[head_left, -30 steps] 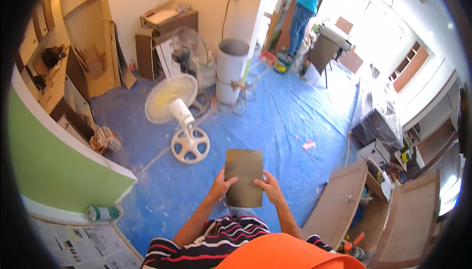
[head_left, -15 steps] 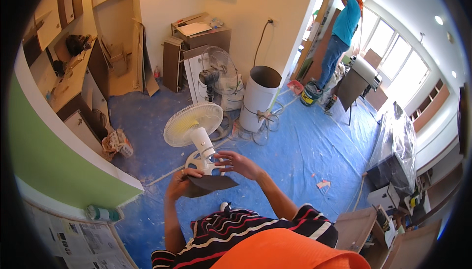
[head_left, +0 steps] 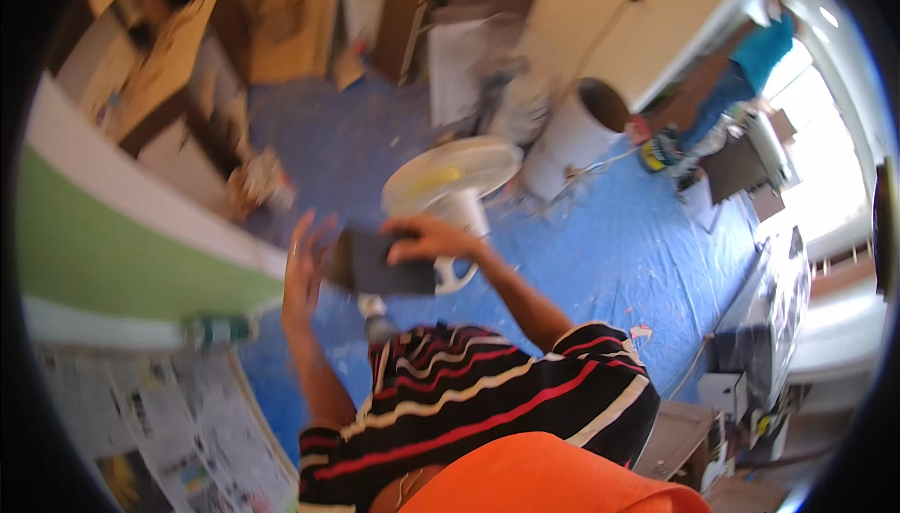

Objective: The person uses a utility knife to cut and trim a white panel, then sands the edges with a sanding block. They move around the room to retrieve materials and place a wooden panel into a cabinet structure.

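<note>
A dark grey, slightly bent sheet of what looks like sandpaper [head_left: 382, 264] hangs in front of my body, its left end browner. My right hand [head_left: 427, 237] grips it from the right, with fingers over its upper face. By the sheet's left end is my left hand [head_left: 302, 274], blurred, its fingers raised and apart, holding nothing. Just beyond the sheet stands a white fan [head_left: 452, 175] on the floor, its base partly hidden behind my right hand and arm.
Blue sheeting [head_left: 600, 260] covers the floor. A tall white bin [head_left: 567, 152] stands past the fan, near brown cabinets [head_left: 403, 25]. Left are a green low wall [head_left: 141, 250] and newspaper-covered surface [head_left: 169, 419]. Another person [head_left: 741, 72] works at the far right near a bucket [head_left: 661, 149].
My view has turned left and down. My left hand has let go of the sheet and moved off its left end; my right hand, formerly apart from it, now grips it.
</note>
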Available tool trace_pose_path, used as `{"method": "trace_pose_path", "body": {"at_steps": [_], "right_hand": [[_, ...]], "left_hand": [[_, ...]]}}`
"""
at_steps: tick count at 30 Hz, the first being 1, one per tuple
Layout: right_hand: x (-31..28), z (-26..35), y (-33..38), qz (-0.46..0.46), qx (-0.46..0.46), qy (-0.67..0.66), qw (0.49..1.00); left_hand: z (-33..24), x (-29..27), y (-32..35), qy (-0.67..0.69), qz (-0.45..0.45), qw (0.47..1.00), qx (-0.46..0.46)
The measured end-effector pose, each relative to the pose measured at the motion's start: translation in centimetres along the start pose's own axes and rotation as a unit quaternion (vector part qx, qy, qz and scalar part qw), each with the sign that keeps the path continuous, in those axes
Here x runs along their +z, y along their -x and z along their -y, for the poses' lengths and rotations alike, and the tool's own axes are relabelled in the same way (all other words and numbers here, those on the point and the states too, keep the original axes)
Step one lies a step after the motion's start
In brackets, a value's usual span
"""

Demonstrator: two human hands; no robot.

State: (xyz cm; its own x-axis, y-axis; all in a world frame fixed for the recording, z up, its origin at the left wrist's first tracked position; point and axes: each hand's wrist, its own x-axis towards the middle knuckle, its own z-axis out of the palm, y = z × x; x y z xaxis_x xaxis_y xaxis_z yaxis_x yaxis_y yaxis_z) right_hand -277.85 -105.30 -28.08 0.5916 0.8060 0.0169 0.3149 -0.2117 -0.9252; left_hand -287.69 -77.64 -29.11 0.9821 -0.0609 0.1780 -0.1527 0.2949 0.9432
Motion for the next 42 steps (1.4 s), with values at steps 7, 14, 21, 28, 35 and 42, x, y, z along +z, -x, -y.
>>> {"method": "trace_pose_path", "body": {"at_steps": [7, 14, 21, 28, 35, 42], "right_hand": [[2.1, 0.5, -15.8, -0.324, 0.042, -0.307, 0.894], [5.7, 1.8, -26.4, -0.342, 0.029, -0.186, 0.921], [7.6, 0.5, -34.2, -0.255, 0.064, -0.119, 0.957], [4.7, -1.8, -43.2, -0.216, 0.054, -0.218, 0.95], [0.8, -7.1, -55.2, -0.21, 0.041, -0.272, 0.938], [-5.3, -10.9, -68.0, -0.177, 0.053, -0.29, 0.939]], "left_hand": [[0.2, -9.8, -10.2, 0.163, -0.018, 0.986, -0.03], [-1.5, -16.0, -14.4, 0.017, -0.126, 0.992, -0.019], [0.1, -21.6, -16.4, 0.065, -0.256, 0.964, 0.015], [-0.6, -27.7, -20.0, 0.095, -0.238, 0.967, -0.008], [1.5, -35.1, -30.0, 0.059, -0.271, 0.96, -0.036], [4.5, -45.2, -41.4, 0.002, -0.291, 0.954, -0.069]]}}
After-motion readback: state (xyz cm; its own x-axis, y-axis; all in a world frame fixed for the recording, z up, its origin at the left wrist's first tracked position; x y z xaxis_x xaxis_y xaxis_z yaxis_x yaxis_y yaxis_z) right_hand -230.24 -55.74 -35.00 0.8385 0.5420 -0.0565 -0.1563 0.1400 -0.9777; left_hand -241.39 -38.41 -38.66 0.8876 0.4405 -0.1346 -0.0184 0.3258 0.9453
